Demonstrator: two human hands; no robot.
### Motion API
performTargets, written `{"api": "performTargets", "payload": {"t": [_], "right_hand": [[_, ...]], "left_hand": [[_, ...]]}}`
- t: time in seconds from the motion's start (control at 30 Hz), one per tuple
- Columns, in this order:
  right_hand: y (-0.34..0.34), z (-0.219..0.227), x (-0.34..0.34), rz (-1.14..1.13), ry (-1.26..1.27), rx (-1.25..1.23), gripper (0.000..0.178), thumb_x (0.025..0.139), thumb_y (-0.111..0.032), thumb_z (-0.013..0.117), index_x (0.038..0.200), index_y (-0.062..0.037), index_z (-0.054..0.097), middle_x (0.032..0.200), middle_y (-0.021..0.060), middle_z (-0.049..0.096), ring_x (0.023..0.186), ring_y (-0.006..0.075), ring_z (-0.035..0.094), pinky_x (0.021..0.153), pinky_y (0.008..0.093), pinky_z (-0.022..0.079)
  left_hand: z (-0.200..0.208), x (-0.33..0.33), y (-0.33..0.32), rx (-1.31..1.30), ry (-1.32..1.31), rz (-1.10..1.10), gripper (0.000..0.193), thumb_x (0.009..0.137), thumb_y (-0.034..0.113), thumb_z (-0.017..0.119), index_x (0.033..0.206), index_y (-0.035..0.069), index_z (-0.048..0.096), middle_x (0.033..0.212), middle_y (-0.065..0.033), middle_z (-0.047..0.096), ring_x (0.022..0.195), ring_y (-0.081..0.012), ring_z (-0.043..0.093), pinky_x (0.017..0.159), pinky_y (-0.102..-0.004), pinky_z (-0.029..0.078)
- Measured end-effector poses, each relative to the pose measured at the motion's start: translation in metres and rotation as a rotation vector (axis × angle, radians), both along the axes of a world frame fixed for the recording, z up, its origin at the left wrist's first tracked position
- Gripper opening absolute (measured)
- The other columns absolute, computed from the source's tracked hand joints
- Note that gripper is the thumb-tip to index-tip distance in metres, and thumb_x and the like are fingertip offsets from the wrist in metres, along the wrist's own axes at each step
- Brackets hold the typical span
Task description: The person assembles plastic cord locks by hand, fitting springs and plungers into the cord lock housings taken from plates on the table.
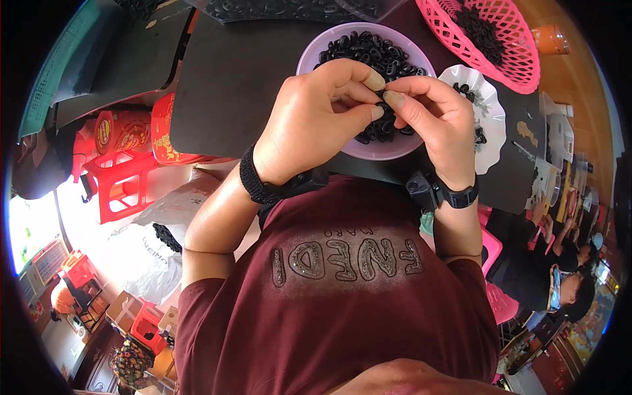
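Over a light purple bowl [307, 60], my left hand [313, 118] and my right hand [444, 122] meet fingertip to fingertip. Both are closed in a pinch on a small black part [382, 97], mostly covered by the fingers. Many black ring-like pieces [368, 49] fill the bowl below. Close to my right hand lies a white wavy-edged dish [490, 128], with a few black pieces and clear bits in it. Each wrist wears a black band, with a dark device beside it.
A pink lattice basket [523, 78] with dark pieces stands at the far right of the black table [227, 85]. Beyond the bowl is a clear container [289, 9] of black parts. An orange jar [550, 39] and a red stool [122, 184] flank the table. People sit at right.
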State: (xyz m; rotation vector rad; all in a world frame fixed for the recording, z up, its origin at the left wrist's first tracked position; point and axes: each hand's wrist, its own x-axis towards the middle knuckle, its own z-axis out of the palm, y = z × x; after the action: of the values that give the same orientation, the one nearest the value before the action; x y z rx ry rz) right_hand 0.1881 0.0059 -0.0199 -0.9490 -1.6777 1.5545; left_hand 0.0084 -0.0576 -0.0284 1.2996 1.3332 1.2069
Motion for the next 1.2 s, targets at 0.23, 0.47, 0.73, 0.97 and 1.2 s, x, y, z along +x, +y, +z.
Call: {"api": "performTargets", "payload": {"t": [0.23,0.47,0.73,0.97,1.2], "right_hand": [[0.000,0.000,0.000,0.024,-0.044,0.047,0.014,0.088,-0.007,0.068,0.101,-0.0008,0.070,0.080,0.0011,0.067,0.069,0.0050,0.059,0.062,0.0179,0.046],[-0.001,-0.008,0.005,0.049,-0.081,0.262,0.029,0.077,-0.002,0.076,0.105,-0.0033,0.070,0.082,0.0026,0.066,0.070,0.0080,0.062,0.065,0.0210,0.051],[-0.002,-0.011,0.005,0.040,-0.139,0.473,0.034,0.071,-0.002,0.080,0.104,-0.0053,0.071,0.082,0.0052,0.066,0.066,0.0113,0.064,0.062,0.0233,0.053],[-0.005,-0.012,0.006,0.027,-0.185,0.604,0.031,0.071,-0.001,0.078,0.100,-0.0042,0.070,0.083,0.0080,0.067,0.067,0.0156,0.065,0.062,0.0259,0.053],[-0.009,-0.017,0.007,0.021,-0.183,0.664,0.026,0.072,0.000,0.077,0.096,-0.0020,0.067,0.082,0.0101,0.067,0.069,0.0240,0.065,0.061,0.0305,0.052]], "left_hand": [[-0.001,0.000,0.002,-0.015,-0.039,0.005,0.023,0.084,-0.004,0.068,0.105,-0.002,0.058,0.089,-0.0048,0.068,0.074,-0.0086,0.064,0.066,-0.0214,0.053],[0.001,-0.007,0.004,-0.095,-0.198,-0.030,0.021,0.084,-0.004,0.068,0.101,0.000,0.057,0.088,-0.0051,0.066,0.075,-0.0091,0.063,0.063,-0.0220,0.052],[0.007,-0.008,0.005,-0.128,-0.138,-0.045,0.021,0.082,-0.004,0.070,0.095,0.002,0.054,0.084,-0.0052,0.066,0.073,-0.0086,0.063,0.061,-0.0215,0.051],[0.002,-0.004,0.004,-0.111,-0.140,-0.034,0.025,0.083,-0.005,0.069,0.082,0.006,0.046,0.085,-0.0080,0.067,0.071,-0.0085,0.062,0.060,-0.0206,0.050],[-0.003,-0.002,0.004,-0.143,-0.234,-0.062,0.028,0.084,-0.005,0.068,0.080,0.007,0.043,0.087,-0.0098,0.068,0.069,-0.0084,0.061,0.059,-0.0201,0.050]]}}
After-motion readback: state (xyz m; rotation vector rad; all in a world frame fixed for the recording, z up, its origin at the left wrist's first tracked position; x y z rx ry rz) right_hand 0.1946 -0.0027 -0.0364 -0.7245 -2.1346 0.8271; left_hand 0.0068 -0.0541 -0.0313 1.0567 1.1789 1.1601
